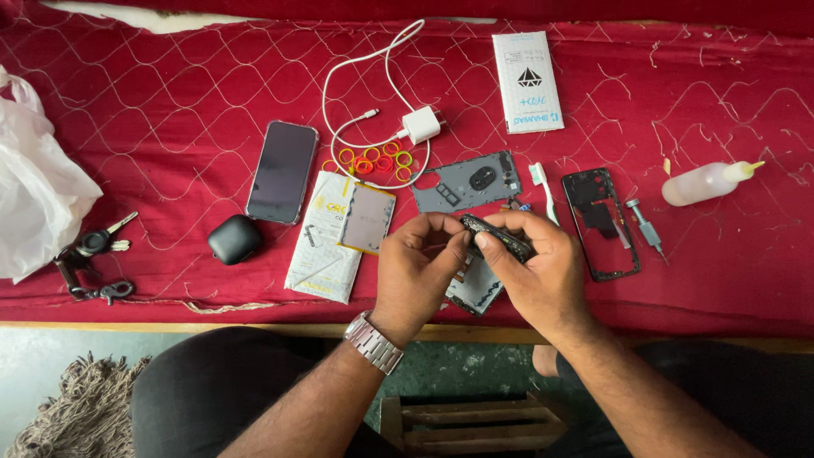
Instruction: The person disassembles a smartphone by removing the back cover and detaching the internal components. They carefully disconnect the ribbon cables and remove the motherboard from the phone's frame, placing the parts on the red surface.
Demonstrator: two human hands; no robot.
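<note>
head view: both hands work a dark phone part above the red tabletop edge.
left hand (417, 259) pinches its near end, right hand (532, 270) grips the dark phone part (496, 237); the step looks like fitting or prying, so a steady grip seems needed next.

A phone (281, 171) lies left of the back cover (467, 181), the frame (600, 222) right, a charger (421, 125) behind.

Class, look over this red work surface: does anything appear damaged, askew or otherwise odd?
Yes. A phone lies in pieces: its grey back cover sits apart from the empty black frame. The left hand and right hand grip another dark part. Nothing looks spilled.
</note>
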